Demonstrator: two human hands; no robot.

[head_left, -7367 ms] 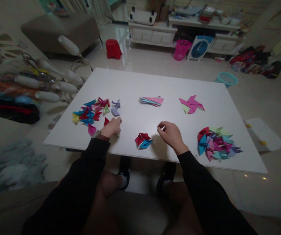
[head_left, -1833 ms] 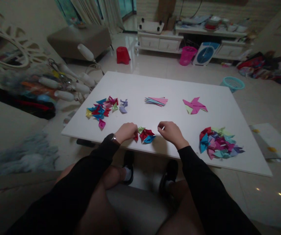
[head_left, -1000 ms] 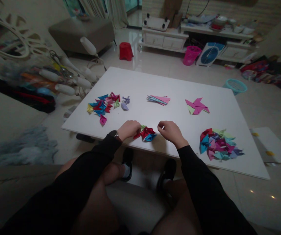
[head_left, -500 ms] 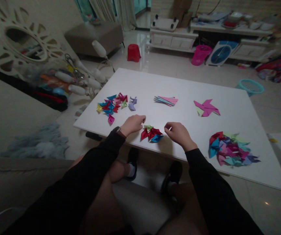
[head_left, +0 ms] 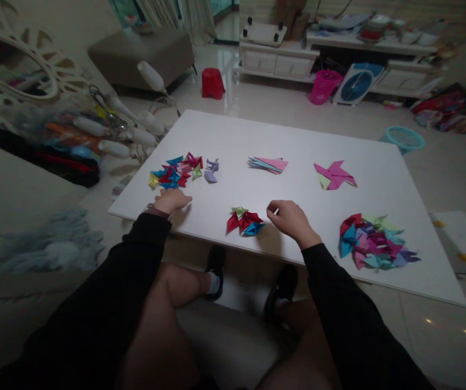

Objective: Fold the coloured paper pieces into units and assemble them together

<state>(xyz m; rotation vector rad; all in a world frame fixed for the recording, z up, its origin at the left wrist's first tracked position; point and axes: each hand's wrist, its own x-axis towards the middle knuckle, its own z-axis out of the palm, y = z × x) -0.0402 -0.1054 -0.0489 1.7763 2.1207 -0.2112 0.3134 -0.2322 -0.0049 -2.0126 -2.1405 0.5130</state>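
My left hand (head_left: 173, 200) is over the near side of a pile of small folded paper pieces (head_left: 171, 175) in blue, red, yellow and green. Its fingers are partly hidden, but the visible ones are spread, and I see nothing held. A magenta folded piece that lay there is out of sight beneath the hand. My right hand (head_left: 291, 219) hovers with loosely curled fingers and a gap at the thumb, empty. Just left of it sits a small cluster of red, green and blue folded pieces (head_left: 245, 221). Two lavender pieces (head_left: 211, 172) lie beside the left pile.
On the white table (head_left: 233, 135) lie a fanned stack of pink and blue paper strips (head_left: 268, 164), a magenta and green pinwheel shape (head_left: 335, 175) and a larger folded-paper heap (head_left: 374, 244). A red stool (head_left: 212, 83) and blue basket (head_left: 404, 140) stand beyond.
My left hand has moved left, from beside the small cluster to the left pile, covering the magenta piece. My right hand stays near the cluster. The view has shifted slightly.
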